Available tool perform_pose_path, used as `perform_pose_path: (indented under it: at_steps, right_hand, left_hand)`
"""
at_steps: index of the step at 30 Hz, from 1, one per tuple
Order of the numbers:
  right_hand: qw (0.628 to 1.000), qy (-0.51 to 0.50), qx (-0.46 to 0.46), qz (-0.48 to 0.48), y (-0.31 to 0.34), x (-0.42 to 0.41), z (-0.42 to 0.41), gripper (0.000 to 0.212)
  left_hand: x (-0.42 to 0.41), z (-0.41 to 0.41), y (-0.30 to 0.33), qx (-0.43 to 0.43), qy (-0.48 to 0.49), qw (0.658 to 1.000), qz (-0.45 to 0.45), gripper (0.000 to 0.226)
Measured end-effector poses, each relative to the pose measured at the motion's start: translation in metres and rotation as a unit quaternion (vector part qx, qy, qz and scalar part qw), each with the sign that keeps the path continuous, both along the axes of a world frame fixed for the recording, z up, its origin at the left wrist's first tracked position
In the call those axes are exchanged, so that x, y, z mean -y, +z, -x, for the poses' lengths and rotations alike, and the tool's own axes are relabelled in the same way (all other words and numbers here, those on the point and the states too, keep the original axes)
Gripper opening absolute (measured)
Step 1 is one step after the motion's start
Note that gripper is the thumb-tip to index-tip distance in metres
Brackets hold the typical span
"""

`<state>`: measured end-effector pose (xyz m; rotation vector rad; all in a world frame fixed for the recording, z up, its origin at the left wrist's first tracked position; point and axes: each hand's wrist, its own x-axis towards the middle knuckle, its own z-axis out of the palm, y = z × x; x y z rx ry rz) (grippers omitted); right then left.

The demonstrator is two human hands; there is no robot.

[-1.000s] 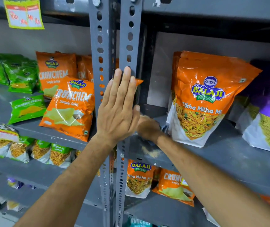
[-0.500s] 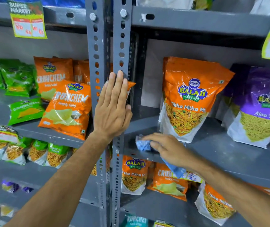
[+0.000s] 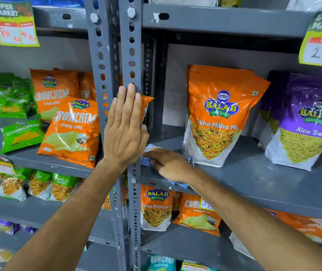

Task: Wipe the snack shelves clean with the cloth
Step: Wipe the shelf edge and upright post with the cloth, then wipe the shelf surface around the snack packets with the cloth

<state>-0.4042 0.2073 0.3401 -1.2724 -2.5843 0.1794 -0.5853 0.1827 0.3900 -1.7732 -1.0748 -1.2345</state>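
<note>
Grey steel shelf [image 3: 253,178] at mid height, running right from two perforated uprights [image 3: 117,55] bolted side by side. On it stand an orange Tikha Mitha Mix pouch [image 3: 218,114], upright, and to its right, apart from it, a purple Aloo Sev pouch [image 3: 308,122]. Left of the uprights, orange Crunchem packets [image 3: 72,132] lean on the neighbouring shelf, with green packets [image 3: 9,94] further left. The left hand [image 3: 126,132] lies flat against the uprights, fingers straight and together, gripping nothing. The right hand [image 3: 170,165] presses palm down on the shelf near its left front corner, fingers spread loosely over the blue-and-white checked cloth [image 3: 146,159], which is bunched beneath it; one end of the cloth hangs over the shelf's front edge. Price tags [image 3: 15,24] hang from the shelf above.
</note>
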Motion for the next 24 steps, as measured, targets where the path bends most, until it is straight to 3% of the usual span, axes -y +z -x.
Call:
perform_pose_path:
  at_steps: [2, 6, 10, 14, 18, 20, 24]
  right_hand:
    - [1.0, 0.012, -0.017, -0.017, -0.004, 0.018, -0.02, 0.039]
    - [0.998, 0.011, -0.041, -0.039, -0.011, 0.045, -0.059, 0.035]
    - [0.997, -0.018, -0.05, -0.054, -0.014, 0.072, -0.096, 0.035]
    - [0.996, -0.064, -0.056, -0.037, -0.016, 0.093, -0.146, 0.044]
    - [0.993, -0.087, -0.075, -0.015, -0.016, 0.106, -0.195, 0.043]
    - [0.982, -0.115, -0.151, 0.01, -0.009, 0.102, -0.219, 0.041]
    - [0.903, -0.261, -0.331, -0.078, 0.022, 0.055, -0.255, 0.041]
  left_hand:
    - [0.006, -0.006, -0.011, -0.02, -0.013, 1.0, 0.002, 0.076]
    - [0.031, -0.04, -0.054, -0.149, -0.073, 0.984, 0.07, 0.067]
    - [0.041, -0.075, -0.087, -0.071, -0.072, 0.95, 0.294, 0.069]
    - [0.043, -0.096, -0.092, -0.047, -0.023, 0.884, 0.465, 0.105]
    - [0.042, -0.1, -0.088, -0.064, 0.015, 0.861, 0.504, 0.124]
    - [0.041, -0.101, -0.088, -0.087, 0.039, 0.86, 0.501, 0.13]
    - [0.041, -0.104, -0.088, -0.098, 0.056, 0.861, 0.495, 0.135]
